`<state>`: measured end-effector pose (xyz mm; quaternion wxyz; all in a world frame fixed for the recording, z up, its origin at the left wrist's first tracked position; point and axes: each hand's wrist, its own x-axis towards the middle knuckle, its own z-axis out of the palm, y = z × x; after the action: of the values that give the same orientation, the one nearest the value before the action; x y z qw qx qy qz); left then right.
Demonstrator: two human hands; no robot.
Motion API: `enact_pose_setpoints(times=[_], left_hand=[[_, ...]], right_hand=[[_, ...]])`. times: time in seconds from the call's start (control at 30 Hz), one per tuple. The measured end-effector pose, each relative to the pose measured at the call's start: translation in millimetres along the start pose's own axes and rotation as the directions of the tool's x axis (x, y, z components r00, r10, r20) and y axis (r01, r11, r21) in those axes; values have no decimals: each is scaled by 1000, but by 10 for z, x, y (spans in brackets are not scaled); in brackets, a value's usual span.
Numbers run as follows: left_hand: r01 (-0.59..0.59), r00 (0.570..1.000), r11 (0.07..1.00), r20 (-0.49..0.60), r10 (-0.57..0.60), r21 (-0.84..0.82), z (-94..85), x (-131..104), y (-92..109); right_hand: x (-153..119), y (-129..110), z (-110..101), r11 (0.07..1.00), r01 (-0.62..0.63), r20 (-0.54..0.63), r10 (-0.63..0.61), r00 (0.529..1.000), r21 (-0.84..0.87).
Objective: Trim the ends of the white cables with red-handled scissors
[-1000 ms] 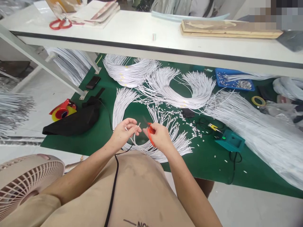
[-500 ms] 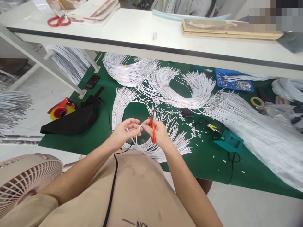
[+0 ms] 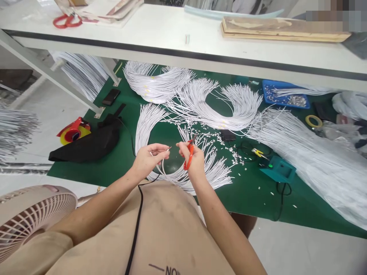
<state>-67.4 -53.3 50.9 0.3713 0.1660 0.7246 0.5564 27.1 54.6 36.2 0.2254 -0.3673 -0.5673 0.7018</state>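
Observation:
My left hand (image 3: 147, 160) pinches a white wire (image 3: 163, 166) between thumb and fingers. The wire's thin, darker tip pokes out past the fingertips, and its length curves down towards the bundle below. Red-handled scissors (image 3: 189, 156) rest in my right hand (image 3: 197, 162), with their dark blades pointing away from me. A small gap separates the right fingertips from the wire tip. Beneath both hands lies a curved bundle of white wires (image 3: 213, 173) on the green table mat (image 3: 169, 131). Small white scraps (image 3: 210, 133) are scattered just beyond the hands.
More white wire bundles (image 3: 160, 88) lie under a raised white shelf (image 3: 160, 28). To the right are a teal device (image 3: 279, 170), yellow-handled pliers (image 3: 257, 152) and a blue tray (image 3: 268, 101) of small metal parts. At left stand a tape dispenser (image 3: 73, 130), black pouch (image 3: 86, 143) and fan (image 3: 37, 217).
My hands have come apart. The right hand with the scissors has moved right, away from the wire end, and the wire's thin tip now shows at my left fingertips.

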Motion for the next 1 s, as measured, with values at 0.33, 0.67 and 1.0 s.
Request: enact_pose_setpoints(times=[0.33,0.67,1.0], left_hand=[[85,986,978,158,-54,-192,-24,20,-71],[43,989,989,144,-23,-139,35,52,-33],[0,980,979,193,40,-202,-66,27,-96]], right_hand=[[87,22,-28,999,-45,349,46,936,-12],[-68,-208,73,557,492,172,-528,831,-669],[61,-89,166,794,261,170,-200,965,-548]])
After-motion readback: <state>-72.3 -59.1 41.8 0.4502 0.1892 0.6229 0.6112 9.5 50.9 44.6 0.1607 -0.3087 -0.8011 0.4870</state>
